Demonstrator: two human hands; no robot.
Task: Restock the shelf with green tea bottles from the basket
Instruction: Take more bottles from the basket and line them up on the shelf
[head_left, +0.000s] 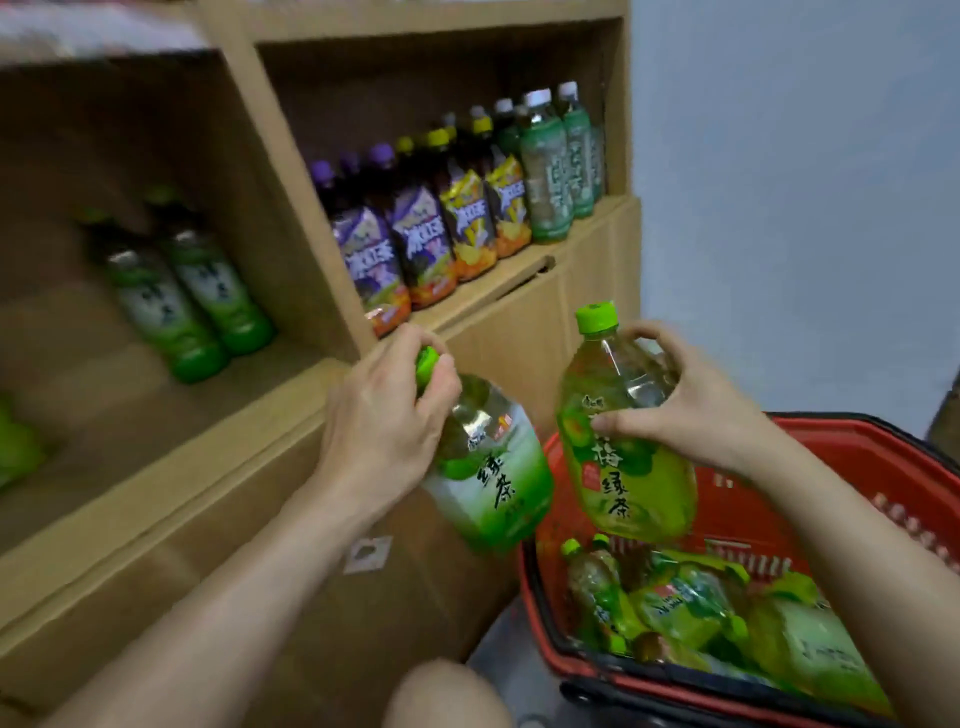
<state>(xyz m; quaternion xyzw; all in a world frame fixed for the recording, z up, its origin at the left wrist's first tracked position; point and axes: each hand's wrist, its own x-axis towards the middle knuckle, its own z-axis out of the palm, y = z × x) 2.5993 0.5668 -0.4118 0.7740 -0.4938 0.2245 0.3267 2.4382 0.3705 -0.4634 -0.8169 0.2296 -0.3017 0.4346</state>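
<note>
Setting: cardboard shelf (171, 467) against a pale wall (779, 182), with grey floor (493, 644) beneath.
Left hand (387, 415): clenched from above over the cap and neck of a green tea bottle; the fingers curl round the green cap, so only a sliver of it shows.
Left bottle (498, 483): in the air under that hand, tilted, with its cap toward the shelf and its base toward the basket; the label is green and white.
Right hand (685, 410): grasping a second green tea bottle by its clear shoulder, thumb on the near side at the label's top, fingers wrapped round the far side.
Right bottle (623, 467): held nearly upright, its green cap bare above the hand; it is just beside the left bottle, and whether the two touch cannot be told.
Basket (883, 457): red with black trim, below the right hand and its bottle.
Basket bottles (701, 603): more green tea bottles lying on their sides in a heap, under the right hand.
Near compartment (104, 130): left of the left hand; two green bottles (182, 296) stand side by side toward its back, blurred.
Far compartment (363, 93): above both hands; it holds a row of purple-capped bottles (384, 234), then yellow-capped bottles (483, 202), then white-capped bottles (550, 166) furthest right.
Knee (447, 696): bare, at the lower edge, below the left forearm.
</note>
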